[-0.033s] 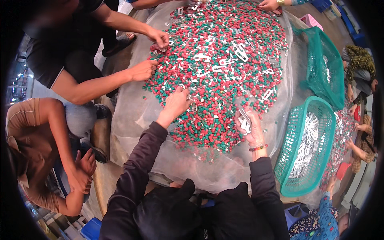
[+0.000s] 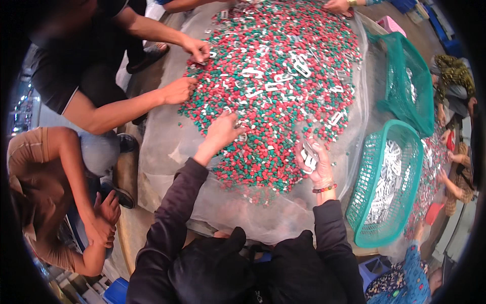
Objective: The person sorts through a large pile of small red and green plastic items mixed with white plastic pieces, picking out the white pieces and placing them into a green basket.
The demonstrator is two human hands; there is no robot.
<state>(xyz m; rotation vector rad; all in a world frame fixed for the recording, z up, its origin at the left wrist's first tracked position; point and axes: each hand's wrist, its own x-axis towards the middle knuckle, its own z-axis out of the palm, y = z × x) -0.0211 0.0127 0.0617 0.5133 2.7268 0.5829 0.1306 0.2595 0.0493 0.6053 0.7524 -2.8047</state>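
A wide pile of small red, green and white chips [image 2: 263, 147] is spread on a clear plastic sheet [image 2: 243, 215]. White-silver flat slotted metal pieces, like buckles [image 2: 302, 67], lie scattered among the chips. My left hand [image 2: 221, 133] reaches over the pile's near left part, fingers bent and a little apart; a small slotted piece [image 2: 242, 137] lies just beside the thumb. To the right, my right hand [image 2: 320, 162], with a beaded bracelet, is closed around several slotted metal pieces [image 2: 308, 158] at the pile's near right edge.
A green plastic basket [image 2: 362, 207] holding many metal pieces stands to my right, with a green netted basket [image 2: 392, 76] behind it. At the left, a co-worker's hands [image 2: 179, 91] touch the pile; another person [image 2: 55, 192] sits nearer me. More people work at the far right.
The metal pieces in my right hand have tilted slightly. My left hand has stayed over nearly the same spot. The whole view has shifted a little.
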